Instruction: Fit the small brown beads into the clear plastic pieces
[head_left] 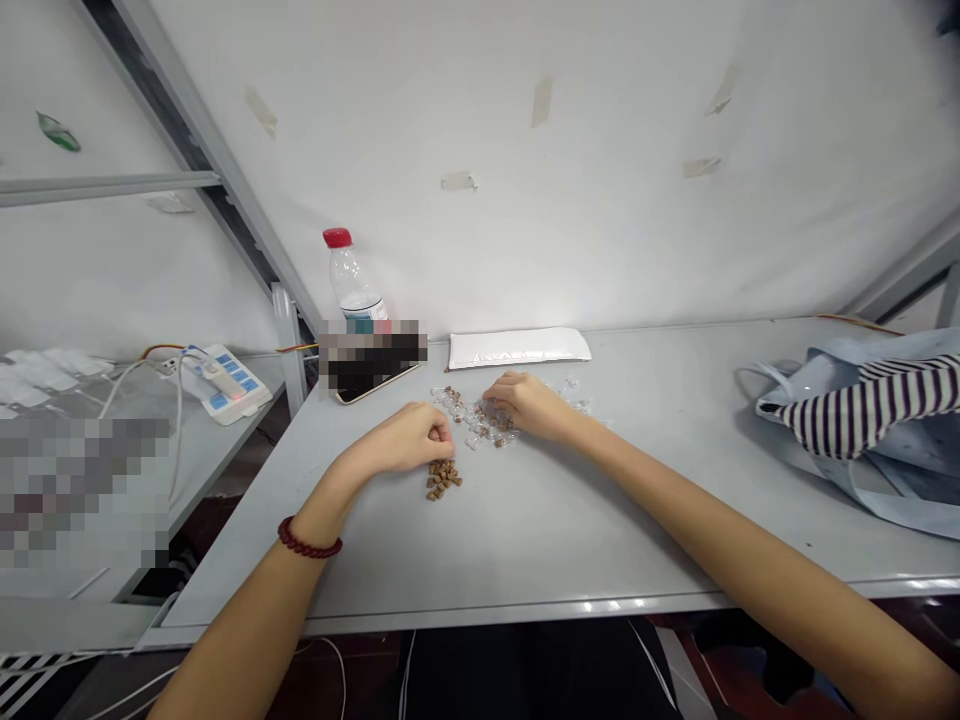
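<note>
Small brown chunks [444, 482] lie in a loose pile on the grey table [555, 530]. Just above that pile is my left hand [412, 438], its fingers curled together; whatever they may hold is hidden. Farther back, small clear plastic pieces [474, 437] are scattered with some brown bits among them. My right hand [529, 405] reaches into this scatter from the right, fingertips bent down and closed at the clear pieces. I cannot make out what is between them. More clear pieces show behind the right wrist.
A white packet [519, 348] lies against the wall. At the back left are a phone [379, 372], partly blurred out, and a red-capped bottle [352, 275]. A light blue bag [862, 440] with striped cloth sits at the right. A power strip [229, 385] rests on the left-hand table.
</note>
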